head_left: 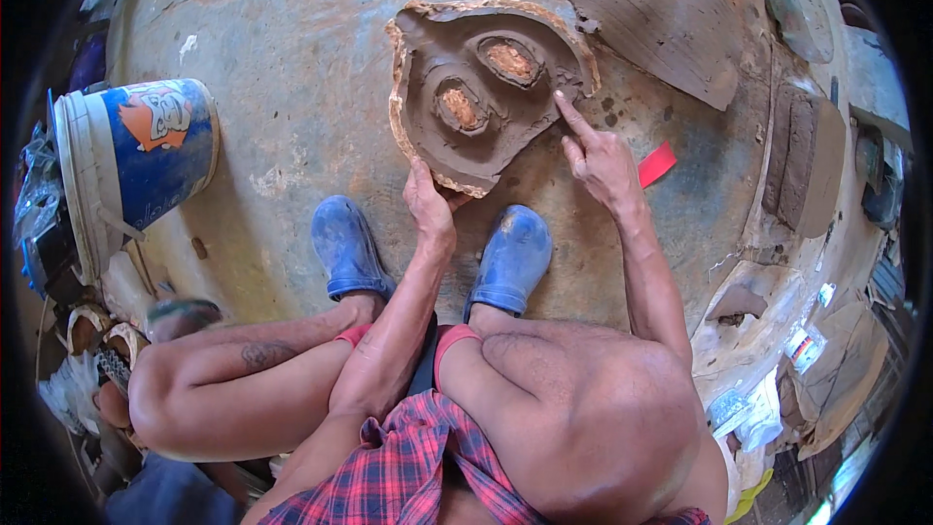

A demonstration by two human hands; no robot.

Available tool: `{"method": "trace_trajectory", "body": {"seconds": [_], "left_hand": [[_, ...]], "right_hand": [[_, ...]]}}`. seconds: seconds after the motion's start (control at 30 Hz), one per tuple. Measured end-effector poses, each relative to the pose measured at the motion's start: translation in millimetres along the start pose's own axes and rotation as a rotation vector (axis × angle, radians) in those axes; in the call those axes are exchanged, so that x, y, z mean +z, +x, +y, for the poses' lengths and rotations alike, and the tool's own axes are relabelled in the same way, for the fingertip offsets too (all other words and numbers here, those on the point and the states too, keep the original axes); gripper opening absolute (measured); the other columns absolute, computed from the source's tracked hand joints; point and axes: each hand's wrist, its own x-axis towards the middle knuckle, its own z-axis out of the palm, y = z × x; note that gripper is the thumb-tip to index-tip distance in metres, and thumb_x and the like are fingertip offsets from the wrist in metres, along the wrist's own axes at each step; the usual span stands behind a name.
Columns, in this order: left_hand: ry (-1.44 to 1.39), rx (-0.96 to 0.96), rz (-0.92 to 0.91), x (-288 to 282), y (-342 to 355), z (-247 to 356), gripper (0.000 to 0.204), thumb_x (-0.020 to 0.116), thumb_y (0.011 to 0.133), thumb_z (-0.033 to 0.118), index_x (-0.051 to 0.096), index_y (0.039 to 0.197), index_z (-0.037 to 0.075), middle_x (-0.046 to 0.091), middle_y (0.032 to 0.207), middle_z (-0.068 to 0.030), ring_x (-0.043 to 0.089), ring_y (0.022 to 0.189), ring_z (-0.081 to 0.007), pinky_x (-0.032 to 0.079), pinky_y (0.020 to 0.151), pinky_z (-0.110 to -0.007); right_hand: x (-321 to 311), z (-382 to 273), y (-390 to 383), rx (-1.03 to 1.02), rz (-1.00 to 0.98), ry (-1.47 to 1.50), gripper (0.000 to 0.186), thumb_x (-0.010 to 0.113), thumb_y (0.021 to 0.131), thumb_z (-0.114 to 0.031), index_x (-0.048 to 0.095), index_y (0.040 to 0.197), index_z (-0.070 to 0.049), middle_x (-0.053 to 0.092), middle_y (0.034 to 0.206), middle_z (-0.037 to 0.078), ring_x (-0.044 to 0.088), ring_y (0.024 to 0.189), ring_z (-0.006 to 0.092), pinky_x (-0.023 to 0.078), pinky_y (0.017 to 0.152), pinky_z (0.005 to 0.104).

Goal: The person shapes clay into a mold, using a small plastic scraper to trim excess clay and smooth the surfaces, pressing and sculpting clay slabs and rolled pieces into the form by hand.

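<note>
A jagged, pale-rimmed mold (398, 87) lies ahead of me, lined with grey-brown clay (515, 122). Two oval clay rings inside it surround rough orange-brown centres (510, 60). My left hand (428, 199) grips the lower left edge of the mold, fingers partly hidden beneath it. My right hand (593, 156) touches the clay near the right edge with the stretched index fingertip; the other fingers are loosely bent and hold nothing. A flat clay slab (651, 19) lies beyond it at upper right, and a small red strip (657, 163) is beside my right wrist.
A bucket (146, 165) stands at left beside piled clutter. At right are a clay block (789, 160), a rounded grey piece (797, 15), papers and plastic bags (753, 418). My blue clogs (510, 253) are on the concrete floor (262, 58) below the mold.
</note>
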Motion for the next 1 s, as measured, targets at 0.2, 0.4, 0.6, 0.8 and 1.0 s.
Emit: {"method": "trace_trajectory", "body": {"seconds": [0.2, 0.4, 0.6, 0.8, 1.0], "left_hand": [[0.019, 0.001, 0.017, -3.5, 0.7, 0.0, 0.059, 0.034, 0.113, 0.052, 0.051, 0.144, 0.005, 0.070, 0.122, -0.0130, 0.074, 0.104, -0.0234, 0.067, 0.078, -0.039], [-0.007, -0.010, 0.044, 0.4, -1.8, -0.5, 0.057, 0.033, 0.114, 0.051, 0.052, 0.142, 0.005, 0.069, 0.123, -0.0127, 0.073, 0.104, -0.0237, 0.067, 0.072, -0.037], [-0.026, 0.003, 0.015, 2.0, -2.1, 1.4, 0.056, 0.033, 0.114, 0.049, 0.050, 0.143, 0.004, 0.067, 0.127, -0.0131, 0.072, 0.108, -0.0256, 0.068, 0.075, -0.040], [-0.008, 0.037, 0.088, 6.0, 1.1, -2.2, 0.058, 0.033, 0.114, 0.049, 0.052, 0.143, 0.002, 0.068, 0.125, -0.0153, 0.073, 0.106, -0.0270, 0.068, 0.073, -0.040], [-0.008, 0.042, 0.096, 5.8, 1.0, -4.7, 0.060, 0.035, 0.113, 0.052, 0.052, 0.143, 0.002, 0.068, 0.125, -0.0146, 0.073, 0.104, -0.0258, 0.068, 0.072, -0.039]], "right_hand": [[22.5, -43.4, -22.0, -0.048, -0.178, 0.109, 0.075, 0.061, 0.089, -0.027, 0.042, 0.160, -0.040, 0.056, 0.056, 0.015, 0.061, 0.052, 0.0298, 0.058, 0.060, 0.0476], [29.7, -74.9, -32.0, -0.186, -0.218, 0.377, 0.076, 0.062, 0.075, -0.019, 0.059, 0.151, -0.026, 0.065, 0.065, 0.020, 0.067, 0.059, 0.0363, 0.058, 0.068, 0.0475], [8.0, -72.2, -21.5, -0.136, -0.208, 0.413, 0.078, 0.063, 0.074, -0.016, 0.058, 0.151, -0.026, 0.066, 0.067, 0.021, 0.067, 0.058, 0.0338, 0.057, 0.063, 0.0457], [25.9, -38.1, -23.0, -0.333, 0.041, 0.031, 0.076, 0.063, 0.077, -0.015, 0.059, 0.150, -0.038, 0.062, 0.062, 0.008, 0.057, 0.047, 0.0237, 0.054, 0.050, 0.0393], [2.2, 3.4, -2.0, -0.164, 0.181, -0.371, 0.072, 0.067, 0.083, -0.020, 0.057, 0.149, -0.046, 0.059, 0.060, 0.000, 0.053, 0.045, 0.0127, 0.046, 0.039, 0.0331]]}}
